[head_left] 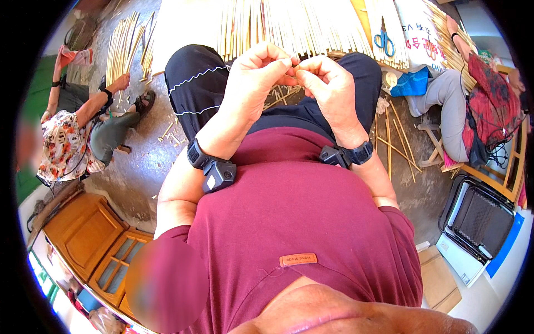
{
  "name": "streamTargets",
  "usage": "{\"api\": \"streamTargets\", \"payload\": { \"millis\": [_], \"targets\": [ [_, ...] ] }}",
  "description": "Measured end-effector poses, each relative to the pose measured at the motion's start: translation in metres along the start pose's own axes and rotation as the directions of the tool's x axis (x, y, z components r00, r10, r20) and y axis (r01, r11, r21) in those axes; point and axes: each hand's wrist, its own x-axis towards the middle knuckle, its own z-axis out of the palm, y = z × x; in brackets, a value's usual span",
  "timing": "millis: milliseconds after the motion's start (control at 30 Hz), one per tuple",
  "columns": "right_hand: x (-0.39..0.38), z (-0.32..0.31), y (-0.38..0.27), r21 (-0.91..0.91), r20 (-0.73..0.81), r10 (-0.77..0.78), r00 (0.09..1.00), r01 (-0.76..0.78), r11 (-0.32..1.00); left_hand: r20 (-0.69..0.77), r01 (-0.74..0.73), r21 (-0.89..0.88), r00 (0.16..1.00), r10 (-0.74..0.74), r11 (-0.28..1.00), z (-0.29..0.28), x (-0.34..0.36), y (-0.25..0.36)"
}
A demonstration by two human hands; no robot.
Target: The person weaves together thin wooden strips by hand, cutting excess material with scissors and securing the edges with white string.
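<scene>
My left hand (251,80) and my right hand (329,88) meet above my lap, thumbs and forefingers pinched and fingertips almost touching. Whatever lies between the fingertips is too small to make out. A wavy white string (198,76) runs across my left thigh toward my left hand; where it ends is hidden. Just beyond my knees, many thin pale bamboo-like sticks (289,25) lie side by side on a light surface, their near ends close to my fingers.
Blue-handled scissors (384,43) lie at the far right, near a white printed sack (414,33). Loose sticks (397,142) are on the floor at right. One person (72,136) sits at left holding a bundle of sticks (122,47); another person (489,94) sits at right.
</scene>
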Motion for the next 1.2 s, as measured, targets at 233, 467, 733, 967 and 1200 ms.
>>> {"api": "streamTargets", "payload": {
  "millis": [233,467,733,967,1200],
  "targets": [
    [0.001,0.001,0.001,0.011,0.016,0.041,0.999,-0.042,0.999,0.003,0.017,-0.005,1.0,-0.017,1.0,-0.005,-0.001,-0.001],
    [0.001,0.003,0.0,0.007,0.022,0.038,0.999,-0.038,0.999,0.01,0.018,0.01,1.0,-0.018,1.0,-0.008,-0.001,-0.002],
    [0.0,0.006,0.0,-0.019,0.019,0.034,0.999,-0.034,0.999,0.009,0.028,0.013,1.0,-0.028,1.0,-0.01,-0.001,0.0],
    [0.001,0.006,0.0,0.019,0.022,0.056,0.998,-0.056,0.998,0.015,0.029,-0.009,0.999,-0.029,1.0,-0.009,-0.002,0.003],
    [0.0,0.007,-0.001,0.003,0.032,0.052,0.998,-0.052,0.999,0.002,0.023,0.013,1.0,-0.023,1.0,-0.012,-0.002,0.001]
  ]
}}
